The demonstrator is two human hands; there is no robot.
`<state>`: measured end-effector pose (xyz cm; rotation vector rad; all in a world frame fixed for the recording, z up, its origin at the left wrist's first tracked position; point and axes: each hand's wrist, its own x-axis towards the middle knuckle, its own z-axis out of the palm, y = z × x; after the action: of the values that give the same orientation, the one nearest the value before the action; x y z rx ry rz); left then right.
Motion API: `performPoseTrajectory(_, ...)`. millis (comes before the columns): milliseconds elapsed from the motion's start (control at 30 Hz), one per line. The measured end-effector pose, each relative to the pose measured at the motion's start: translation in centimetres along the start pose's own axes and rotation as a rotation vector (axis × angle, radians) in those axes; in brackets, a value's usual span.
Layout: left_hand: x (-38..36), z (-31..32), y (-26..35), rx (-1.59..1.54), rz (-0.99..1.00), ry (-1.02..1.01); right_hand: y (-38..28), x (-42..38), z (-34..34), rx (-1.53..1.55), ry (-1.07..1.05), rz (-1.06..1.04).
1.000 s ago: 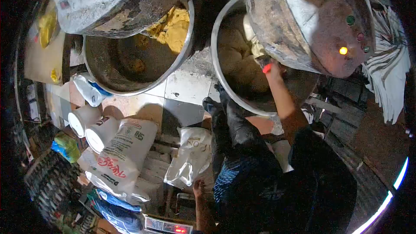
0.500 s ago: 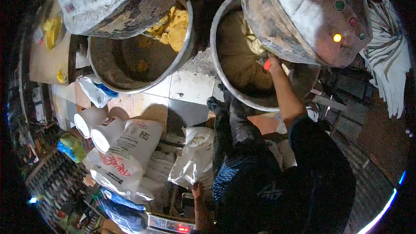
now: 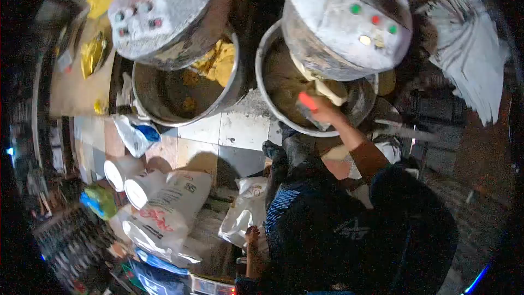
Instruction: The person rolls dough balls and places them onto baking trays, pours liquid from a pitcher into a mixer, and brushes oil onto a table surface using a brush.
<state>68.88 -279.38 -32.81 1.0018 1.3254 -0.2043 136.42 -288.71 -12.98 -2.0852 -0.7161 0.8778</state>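
Gripped in closed right hand (image 3: 328, 113): red-handled tool (image 3: 308, 101), held over metal bowl (image 3: 260, 71); left hand (image 3: 251, 235) was seen near white bag (image 3: 239, 218), hold could not be told; tool work at bowl was judged underway, steady grip judged needed

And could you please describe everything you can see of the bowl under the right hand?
The bowl is round and deep, apparently grey metal, with a pale rim. It sits open side up under a white machine head, which hides its far part. A pale shape inside is too blurred to identify. The right hand, holding a red handle, reaches over it; contact is unclear.
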Motion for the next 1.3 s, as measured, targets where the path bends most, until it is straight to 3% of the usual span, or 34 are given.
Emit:
performPoseTrajectory(33, -0.4, 0.4, 2.0, -0.074, -0.001, 0.021, 0.3, 1.3, 1.5, -0.073, -0.066, -0.05)
performPoseTrajectory(67, -1.1, 0.9, 3.9, -0.143, -0.007, 0.039, 0.5, 2.4, 2.4, -0.253, -0.227, 0.087)
performPoseTrajectory(133, -2.1, 2.3, 7.4, -0.136, -0.075, 0.107, 3.9, 5.7, 6.6, -0.77, -0.556, 0.121)
performPoseTrajectory(167, -2.5, 2.7, 8.8, -0.111, -0.078, 0.103, 4.8, 6.0, 7.3, -0.895, -0.573, 0.188)
performPoseTrajectory(233, -5.1, 4.8, 15.0, 0.04, -0.135, 0.151, 5.9, 5.0, 7.1, -0.933, -0.462, 0.328)
performPoseTrajectory(300, -5.4, 3.9, 14.1, 0.067, -0.073, 0.149, 7.2, 3.5, 6.4, -0.908, -0.338, 0.41)
performPoseTrajectory(400, -6.1, 4.5, 14.9, 0.234, -0.259, 0.239, 8.7, 1.5, 5.1, -0.88, -0.207, 0.5)
performPoseTrajectory(500, -6.7, 4.4, 15.5, 0.153, -0.164, 0.166, 9.7, 0.9, 4.1, -0.856, -0.127, 0.546)
performPoseTrajectory(633, -6.6, 4.3, 15.2, 0.268, -0.231, 0.195, 10.5, 0.5, 2.9, -0.84, -0.076, 0.586)
performPoseTrajectory(700, -7.2, 5.2, 16.3, 0.079, 0.01, 0.074, 11.4, 0.4, 2.0, -0.84, -0.059, 0.604)
performPoseTrajectory(733, -6.9, 5.8, 17.6, 0.372, -0.034, 0.045, 11.7, 0.3, 1.6, -0.837, -0.053, 0.609)
performPoseTrajectory(833, -7.4, 8.7, 20.1, 0.177, -0.128, 0.157, 12.3, 0.0, 0.9, -0.837, -0.046, 0.618)
performPoseTrajectory(900, -5.4, 6.9, 16.6, 0.249, -0.128, 0.132, 11.8, 0.3, 0.3, -0.843, -0.046, 0.612)
performPoseTrajectory(967, -4.4, 6.7, 16.0, 0.076, -0.27, 0.16, 12.5, 0.5, 0.3, -0.839, -0.041, 0.614)
performPoseTrajectory(1000, -4.5, 6.3, 15.7, 0.075, -0.266, 0.164, 12.7, 0.5, 0.4, -0.839, -0.033, 0.626)
performPoseTrajectory(1067, -7.4, 9.5, 20.6, 0.128, -0.174, 0.203, 12.9, 0.8, 0.2, -0.837, -0.026, 0.623)
performPoseTrajectory(1300, -7.6, 9.3, 19.5, 0.16, -0.259, 0.25, 13.3, 0.8, -0.7, -0.845, -0.007, 0.625)
